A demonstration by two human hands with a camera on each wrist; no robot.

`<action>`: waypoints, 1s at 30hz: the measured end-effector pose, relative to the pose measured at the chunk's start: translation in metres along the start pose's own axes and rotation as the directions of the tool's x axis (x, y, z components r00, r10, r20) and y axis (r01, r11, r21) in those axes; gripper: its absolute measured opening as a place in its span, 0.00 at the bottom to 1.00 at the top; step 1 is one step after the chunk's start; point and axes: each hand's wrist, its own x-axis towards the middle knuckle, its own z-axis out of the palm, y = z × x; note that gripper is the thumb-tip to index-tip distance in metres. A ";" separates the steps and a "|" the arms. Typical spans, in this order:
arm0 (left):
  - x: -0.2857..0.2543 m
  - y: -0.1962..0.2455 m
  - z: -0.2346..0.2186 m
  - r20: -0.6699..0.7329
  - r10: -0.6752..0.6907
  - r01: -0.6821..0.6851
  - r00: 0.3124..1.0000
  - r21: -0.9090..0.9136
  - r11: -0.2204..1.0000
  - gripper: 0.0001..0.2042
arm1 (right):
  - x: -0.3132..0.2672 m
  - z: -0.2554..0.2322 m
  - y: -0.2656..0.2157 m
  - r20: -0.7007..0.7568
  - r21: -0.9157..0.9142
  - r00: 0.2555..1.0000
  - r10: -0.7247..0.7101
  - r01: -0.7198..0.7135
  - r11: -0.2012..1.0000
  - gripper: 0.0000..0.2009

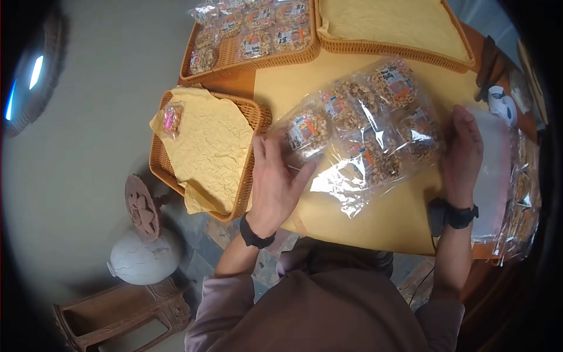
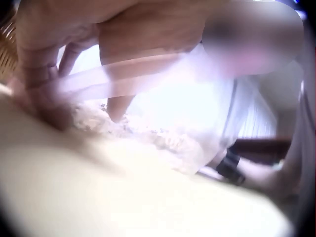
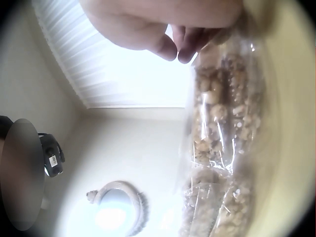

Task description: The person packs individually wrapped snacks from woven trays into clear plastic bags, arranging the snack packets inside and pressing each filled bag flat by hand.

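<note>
In the head view a large clear plastic bag lies over the yellow table covering, filled with several round wrapped nut snacks. My left hand holds its left end, thumb and fingers around a wrapped snack; whether that snack is inside the bag cannot be told. Blurred fingers of this hand reach over the plastic in the left wrist view. My right hand rests upright along the bag's right edge, palm side toward it. The right wrist view shows its bent fingers beside the packed snacks.
A paper-lined wicker basket with one small pink-labelled packet stands at left. Behind are a basket of wrapped snacks and another paper-lined basket. Flat clear bags and long packets lie at right.
</note>
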 end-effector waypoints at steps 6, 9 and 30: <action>-0.009 -0.030 0.030 -0.058 -0.114 -0.011 0.992 -0.926 0.376 0.29 | -0.004 0.002 -0.003 0.035 -0.010 0.999 0.020 -0.020 1.000 0.09; -0.015 -0.030 0.022 0.028 -0.151 0.078 0.988 -0.939 0.336 0.30 | -0.001 -0.003 -0.006 0.051 -0.001 0.998 0.046 -0.046 0.999 0.11; -0.010 -0.033 0.021 -0.089 0.046 -0.080 0.995 -0.425 0.902 0.20 | -0.054 0.046 -0.092 0.502 0.098 0.831 -0.238 0.219 0.971 0.22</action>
